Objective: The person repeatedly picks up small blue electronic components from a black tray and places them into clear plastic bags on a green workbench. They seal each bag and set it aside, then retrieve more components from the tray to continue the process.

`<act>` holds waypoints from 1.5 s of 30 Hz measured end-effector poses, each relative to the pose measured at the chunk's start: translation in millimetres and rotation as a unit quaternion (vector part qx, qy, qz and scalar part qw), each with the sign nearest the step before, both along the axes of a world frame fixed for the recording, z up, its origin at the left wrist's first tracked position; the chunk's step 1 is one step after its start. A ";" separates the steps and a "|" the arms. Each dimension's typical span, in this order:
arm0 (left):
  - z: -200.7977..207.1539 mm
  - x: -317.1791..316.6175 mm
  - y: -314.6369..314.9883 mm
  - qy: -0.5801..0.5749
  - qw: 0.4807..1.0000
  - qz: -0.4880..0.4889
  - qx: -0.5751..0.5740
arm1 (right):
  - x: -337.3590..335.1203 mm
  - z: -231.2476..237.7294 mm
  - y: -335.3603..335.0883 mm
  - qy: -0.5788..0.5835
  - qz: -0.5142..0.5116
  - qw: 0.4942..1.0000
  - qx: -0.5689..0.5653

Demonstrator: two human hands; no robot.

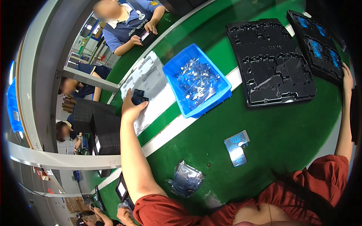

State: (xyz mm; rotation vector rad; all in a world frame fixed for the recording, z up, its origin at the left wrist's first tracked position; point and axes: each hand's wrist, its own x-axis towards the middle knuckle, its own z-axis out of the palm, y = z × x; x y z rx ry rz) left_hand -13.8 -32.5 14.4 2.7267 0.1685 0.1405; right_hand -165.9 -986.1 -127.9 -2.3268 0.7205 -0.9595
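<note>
My left hand [132,108] reaches over a white moulded tray [152,81], thumb and fingers closed around a small black flat piece [139,96]. At the far right my right hand [347,77] grips the outer edge of a black moulded tray [307,49] whose pockets hold several pieces with blue labels. Another black moulded tray [277,71] lies flat beside it. A blue-labelled flat battery pack [236,148] with a bent outline lies alone on the green table in front of me. Some of the right fingers are hidden at the picture's rim.
A blue bin [222,92] full of crumpled clear film stands mid-table. Nearer me lies a dark clear-wrapped bundle [187,179]. A grey metal frame [90,79] rises at left, near stacked black trays [105,130]. Across the table a person [132,22] handles a phone-like object.
</note>
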 end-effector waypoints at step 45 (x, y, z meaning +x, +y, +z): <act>42.0 -238.3 -225.1 0.020 0.956 -0.284 0.066 | -30.1 131.4 521.7 0.066 0.721 0.643 -0.250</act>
